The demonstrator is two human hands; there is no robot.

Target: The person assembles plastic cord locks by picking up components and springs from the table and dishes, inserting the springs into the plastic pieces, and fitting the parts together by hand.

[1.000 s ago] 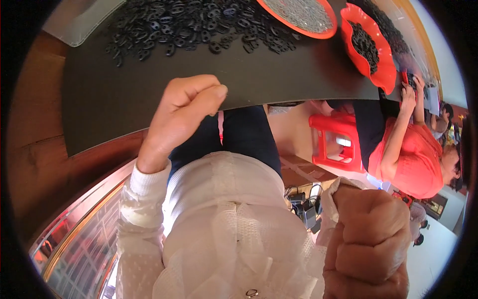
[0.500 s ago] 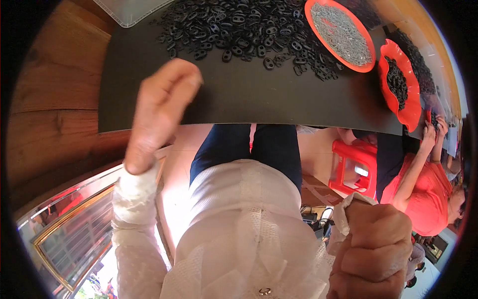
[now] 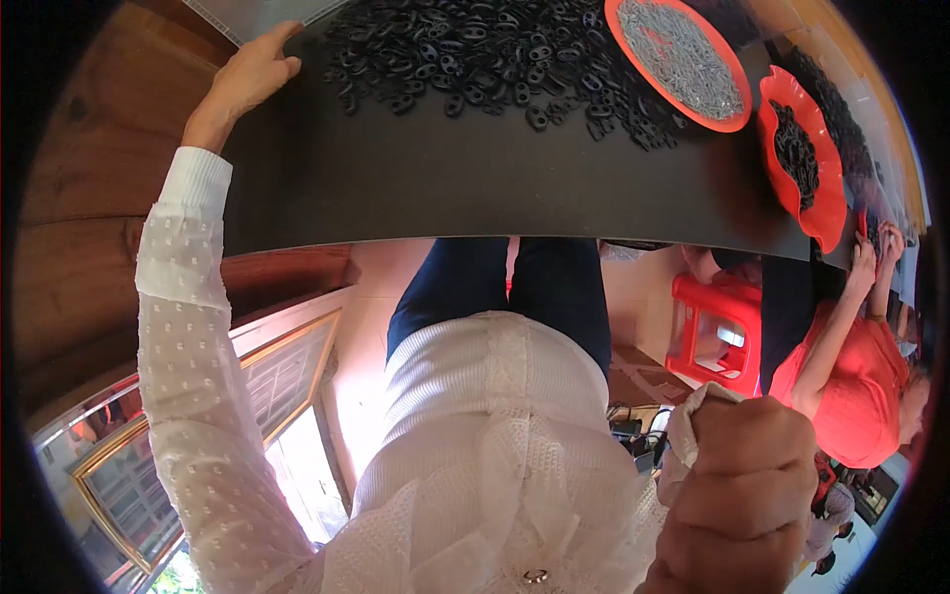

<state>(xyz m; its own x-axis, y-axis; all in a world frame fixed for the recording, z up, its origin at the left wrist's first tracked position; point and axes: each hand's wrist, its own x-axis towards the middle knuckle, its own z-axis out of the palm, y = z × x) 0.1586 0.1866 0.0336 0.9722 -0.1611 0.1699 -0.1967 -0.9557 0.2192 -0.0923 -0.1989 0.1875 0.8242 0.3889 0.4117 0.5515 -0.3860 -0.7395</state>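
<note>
At the table's far left, my left hand (image 3: pixel 252 79) reaches to the corner of a clear plastic tray (image 3: pixel 247 14). Its index finger and thumb stand apart with nothing visible between them; whether it touches the tray I cannot tell. My right hand (image 3: pixel 747 485) is a closed fist at the lower right, close to the camera, and what it may hold is hidden. A wide heap of small black plastic two-hole pieces (image 3: pixel 475 59) lies across the back of the dark table (image 3: pixel 495 183).
An orange-rimmed plate (image 3: pixel 744 124) of thin silvery pieces sits right of the heap. Beside it stands a wavy red bowl (image 3: pixel 829 223) with small black parts. Further right, a person in a red top (image 3: pixel 841 386) works at the table, near a red stool (image 3: pixel 683 327).
My left hand has moved up and left, from above the table's front left to the tray, and its fingers have spread. My right fist stays nearly where it was.
</note>
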